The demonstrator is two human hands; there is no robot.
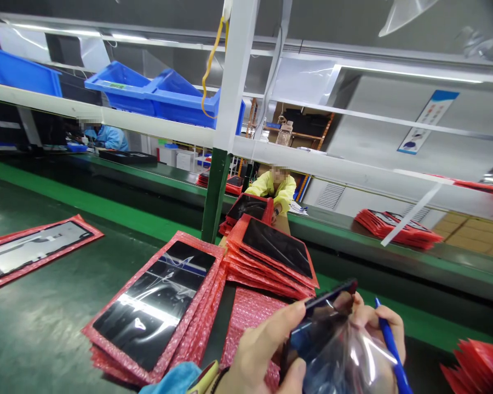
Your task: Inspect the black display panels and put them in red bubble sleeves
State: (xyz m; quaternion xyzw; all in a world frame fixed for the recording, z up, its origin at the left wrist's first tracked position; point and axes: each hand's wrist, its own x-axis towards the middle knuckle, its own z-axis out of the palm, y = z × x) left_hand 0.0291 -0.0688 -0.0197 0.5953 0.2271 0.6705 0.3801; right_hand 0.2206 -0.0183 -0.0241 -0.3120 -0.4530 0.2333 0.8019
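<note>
My left hand (261, 350) grips the near edge of a dark glossy panel (318, 328) held tilted above the bench. A loose clear film (353, 358) hangs over the panel's lower part. My right hand (378, 323) pinches the panel's far corner and also holds a blue pen (390, 345). Under my hands lies a red bubble-wrap sheet (248, 317). Beside it, two stacks of panels in red bubble-wrap bags sit on the green bench, one at the left (156, 306) and one behind (271, 251).
A single red-bagged panel (28, 249) lies far left. More red stacks sit at the right edge (480, 364) and on the far bench (394, 227). A green post (213, 197) stands behind the stacks. A person in yellow (273, 189) and another in blue (107, 137) work opposite. Blue bins (148, 93) sit overhead.
</note>
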